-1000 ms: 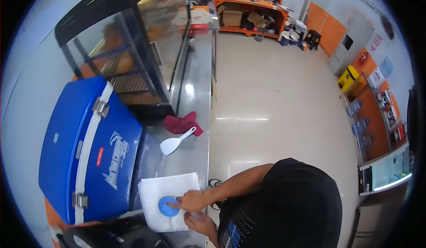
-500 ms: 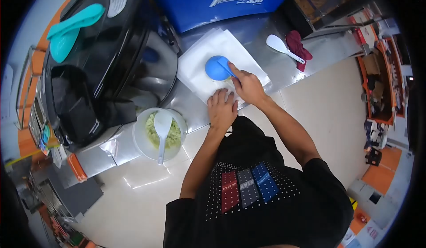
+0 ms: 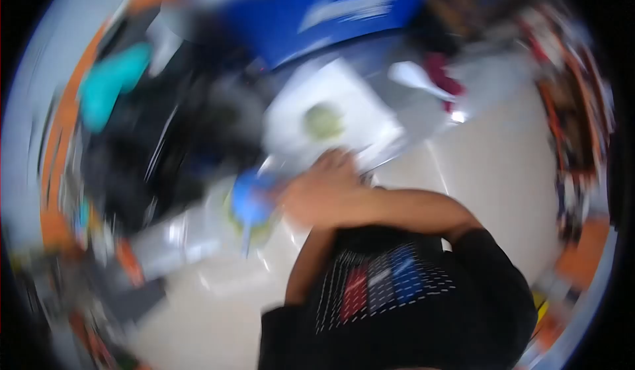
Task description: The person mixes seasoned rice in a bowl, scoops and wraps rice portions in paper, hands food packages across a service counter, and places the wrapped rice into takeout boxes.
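A blue scoop (image 3: 251, 198) with a rounded head is in my right hand (image 3: 301, 198), which is closed round its handle and smeared by motion. The scoop hangs over the whitish tub (image 3: 215, 205) of pale green mash, in which a spatula with a white handle (image 3: 247, 239) stands. My left hand (image 3: 336, 162) lies at the near edge of the white paper sheets (image 3: 360, 99), its fingers resting on them; my right forearm hides much of it. On the paper is a round, flattened green patch of mash (image 3: 324, 121).
A large black appliance (image 3: 152, 152) takes up the left, with a turquoise spoon rest (image 3: 109, 85) on top. Behind the paper stands a blue cooler box (image 3: 344, 19). A white rice paddle (image 3: 413, 76) and a dark red cloth (image 3: 440, 72) lie on the counter to the right.
My right hand has lifted the blue scoop off the paper and carried it left over the tub, crossing my left arm. The green patch on the paper is uncovered. The view is blurred.
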The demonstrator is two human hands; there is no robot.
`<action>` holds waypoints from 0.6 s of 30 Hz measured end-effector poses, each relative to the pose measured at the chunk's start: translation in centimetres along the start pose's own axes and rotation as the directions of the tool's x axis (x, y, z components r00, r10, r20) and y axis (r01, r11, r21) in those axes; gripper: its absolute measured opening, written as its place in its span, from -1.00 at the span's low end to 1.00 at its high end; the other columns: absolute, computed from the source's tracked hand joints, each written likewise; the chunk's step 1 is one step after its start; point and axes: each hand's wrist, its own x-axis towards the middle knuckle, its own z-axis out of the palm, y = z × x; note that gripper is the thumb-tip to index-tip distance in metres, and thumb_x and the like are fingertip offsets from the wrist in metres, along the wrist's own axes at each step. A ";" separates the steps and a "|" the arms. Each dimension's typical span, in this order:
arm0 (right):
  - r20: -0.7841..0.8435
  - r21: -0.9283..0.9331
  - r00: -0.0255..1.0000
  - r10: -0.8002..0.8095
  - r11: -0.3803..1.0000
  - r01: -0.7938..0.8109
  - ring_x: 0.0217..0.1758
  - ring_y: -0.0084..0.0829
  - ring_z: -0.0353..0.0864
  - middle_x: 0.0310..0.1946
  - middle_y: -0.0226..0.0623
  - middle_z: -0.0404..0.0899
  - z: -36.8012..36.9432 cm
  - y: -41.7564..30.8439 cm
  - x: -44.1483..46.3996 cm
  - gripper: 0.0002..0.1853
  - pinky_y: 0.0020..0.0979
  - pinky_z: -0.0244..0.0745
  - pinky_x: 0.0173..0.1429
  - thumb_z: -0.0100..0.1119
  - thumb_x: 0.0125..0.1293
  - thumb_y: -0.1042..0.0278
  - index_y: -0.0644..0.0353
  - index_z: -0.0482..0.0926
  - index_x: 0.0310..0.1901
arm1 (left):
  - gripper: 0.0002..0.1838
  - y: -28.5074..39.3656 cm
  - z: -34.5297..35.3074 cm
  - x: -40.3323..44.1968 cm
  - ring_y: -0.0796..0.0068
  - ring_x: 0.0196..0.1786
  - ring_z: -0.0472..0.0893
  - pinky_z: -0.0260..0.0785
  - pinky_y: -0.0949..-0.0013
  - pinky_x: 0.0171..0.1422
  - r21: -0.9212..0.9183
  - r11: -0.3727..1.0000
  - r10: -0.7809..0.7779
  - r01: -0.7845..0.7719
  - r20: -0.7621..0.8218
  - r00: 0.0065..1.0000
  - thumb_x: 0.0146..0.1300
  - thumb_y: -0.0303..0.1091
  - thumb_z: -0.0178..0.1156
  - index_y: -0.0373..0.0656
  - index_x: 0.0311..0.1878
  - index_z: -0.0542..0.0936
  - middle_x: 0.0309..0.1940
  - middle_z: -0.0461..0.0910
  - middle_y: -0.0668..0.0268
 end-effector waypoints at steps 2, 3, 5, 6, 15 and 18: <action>-0.235 0.177 0.948 -0.217 0.949 0.261 -0.59 -0.14 0.60 -0.66 -0.14 0.56 5.3 -2.0 3.8 -0.84 -0.05 0.44 -0.55 0.20 -0.02 0.30 0.21 0.56 -0.56 | -0.72 0.0 0.7 0.3 0.08 0.15 0.52 0.31 -0.04 0.29 0.359 0.837 0.452 -0.412 -0.029 0.892 0.15 -0.40 0.22 -0.09 -0.04 0.68 0.01 0.61 0.16; -0.346 0.032 0.854 -0.388 0.905 0.424 -0.53 -0.19 0.59 -0.62 -0.12 0.55 7.1 -2.0 5.0 -0.85 -0.11 0.44 -0.49 0.19 -0.02 0.30 0.20 0.55 -0.55 | -0.75 4.2 -0.4 0.7 0.00 0.09 0.53 0.30 -0.05 0.25 0.279 0.872 0.446 -0.402 -0.117 0.887 0.14 -0.37 0.24 -0.23 -0.11 0.65 -0.10 0.62 0.03; -0.424 -0.266 0.832 -0.357 0.928 0.262 -0.30 -0.38 0.59 -0.43 -0.21 0.54 7.1 -1.3 4.0 -0.88 -0.28 0.43 -0.32 0.15 0.14 0.36 0.22 0.52 -0.39 | -0.76 5.9 0.9 2.0 -0.03 -0.08 0.59 0.42 0.03 0.09 0.236 0.836 0.529 -0.495 -0.108 0.842 0.16 -0.38 0.28 -0.26 -0.12 0.66 -0.19 0.64 0.03; -0.123 -0.015 0.898 -0.422 0.906 0.423 -0.11 0.01 0.60 -0.15 0.02 0.58 -0.8 -0.2 0.4 -0.55 0.03 0.50 -0.01 0.03 0.37 0.04 0.19 0.51 0.11 | -0.78 7.0 2.1 2.1 -0.01 -0.06 0.58 0.41 0.02 0.09 0.197 0.850 0.509 -0.488 -0.076 0.857 0.14 -0.38 0.30 -0.27 -0.16 0.66 -0.20 0.65 0.04; -0.622 0.521 0.781 -0.045 0.722 0.457 -0.06 -0.08 0.61 -0.15 -0.05 0.62 -8.4 28.3 -37.2 -0.65 -0.17 0.49 -0.03 0.11 0.39 0.15 0.24 0.61 0.02 | -0.80 24.5 26.0 5.5 0.17 -0.05 0.62 0.43 0.16 0.13 -0.125 0.829 0.473 -0.544 0.677 0.565 0.21 -0.34 0.24 -0.12 -0.11 0.65 -0.11 0.67 0.07; -0.575 0.673 0.805 0.148 0.646 0.361 -0.10 -0.20 0.62 -0.20 -0.09 0.64 -14.3 32.2 -48.4 -0.68 -0.24 0.48 -0.03 0.16 0.33 0.17 0.25 0.64 -0.06 | -0.73 32.7 35.9 5.6 0.14 0.01 0.61 0.42 0.15 0.17 -0.020 0.850 0.330 -0.526 0.799 0.503 0.24 -0.26 0.23 -0.14 -0.04 0.63 -0.07 0.65 0.05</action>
